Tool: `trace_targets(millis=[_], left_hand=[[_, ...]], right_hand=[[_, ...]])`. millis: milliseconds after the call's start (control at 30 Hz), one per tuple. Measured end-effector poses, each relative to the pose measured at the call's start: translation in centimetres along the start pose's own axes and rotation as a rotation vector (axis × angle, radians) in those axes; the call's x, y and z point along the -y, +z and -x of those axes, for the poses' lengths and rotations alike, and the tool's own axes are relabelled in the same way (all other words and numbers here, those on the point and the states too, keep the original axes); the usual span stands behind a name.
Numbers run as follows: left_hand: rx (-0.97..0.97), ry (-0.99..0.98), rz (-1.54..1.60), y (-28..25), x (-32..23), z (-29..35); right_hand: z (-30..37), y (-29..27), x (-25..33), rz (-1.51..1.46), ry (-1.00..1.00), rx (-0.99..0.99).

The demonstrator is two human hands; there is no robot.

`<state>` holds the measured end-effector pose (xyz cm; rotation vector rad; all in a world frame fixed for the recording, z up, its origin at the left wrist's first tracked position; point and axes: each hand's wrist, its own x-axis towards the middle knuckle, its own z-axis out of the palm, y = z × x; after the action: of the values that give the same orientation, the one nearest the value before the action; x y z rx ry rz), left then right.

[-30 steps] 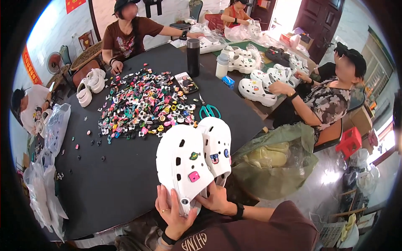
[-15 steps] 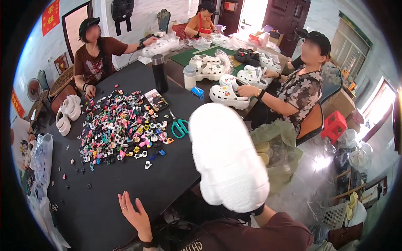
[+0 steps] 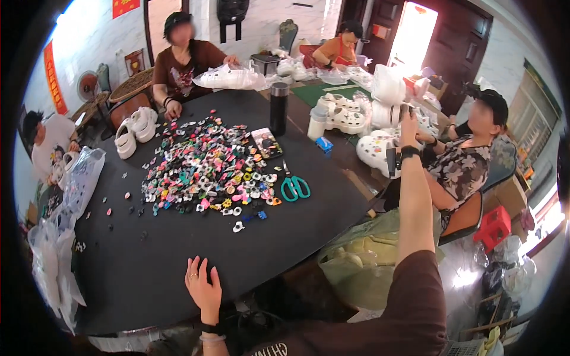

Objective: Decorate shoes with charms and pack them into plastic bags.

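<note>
My right arm stretches forward across the table's right side. At its end, my right hand closes on a white clog, held up among other white clogs by a co-worker; the fingers are partly hidden. My left hand lies open over the near edge of the black table, a ring on one finger and nothing in it. Beyond it spreads a heap of small colourful shoe charms. Teal-handled scissors lie right of the heap. A white clog with charms is below my right hand.
A dark thermos, white jar, picture card and small blue box stand or lie beyond the scissors. White clogs sit at left, near plastic bags. Co-workers sit around; a green sack is below the table's right edge.
My right hand has carried the white clog from close in front of me to the far right, arm now extended. The view has swung, shifting the table rightward. My left hand stays open.
</note>
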<state>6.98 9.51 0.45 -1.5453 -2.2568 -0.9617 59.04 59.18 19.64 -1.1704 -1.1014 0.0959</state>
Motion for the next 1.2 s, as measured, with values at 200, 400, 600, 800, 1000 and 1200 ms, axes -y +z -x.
trace_targets(millis=[200, 400, 600, 800, 1000, 1200], left_hand=[[-0.040, -0.049, -0.107, -2.9, 1.6, 1.2], [-0.013, -0.042, -0.079, -1.3, 0.5, 0.2], [-0.071, -0.060, -0.077, -2.7, 0.6, 0.2], [-0.060, -0.069, -0.025, -1.6, 0.9, 0.4], [-0.065, -0.069, -0.025, -1.7, 1.5, 1.7], [-0.065, -0.104, -0.020, -1.4, 1.5, 1.9]], right_hand=[[23.7, 6.9, 9.3, -0.266, 0.118, 0.771], [41.8, -1.1, 14.4, -0.324, 0.255, 0.990], [50.4, -0.2, 17.3, -0.380, 0.412, 1.030], [52.0, 0.1, 16.1, -0.021, -0.393, 0.627], [52.5, -0.9, 15.4, -0.022, -0.584, 0.704], [52.8, -0.6, 14.9, -0.008, -0.573, 0.707]])
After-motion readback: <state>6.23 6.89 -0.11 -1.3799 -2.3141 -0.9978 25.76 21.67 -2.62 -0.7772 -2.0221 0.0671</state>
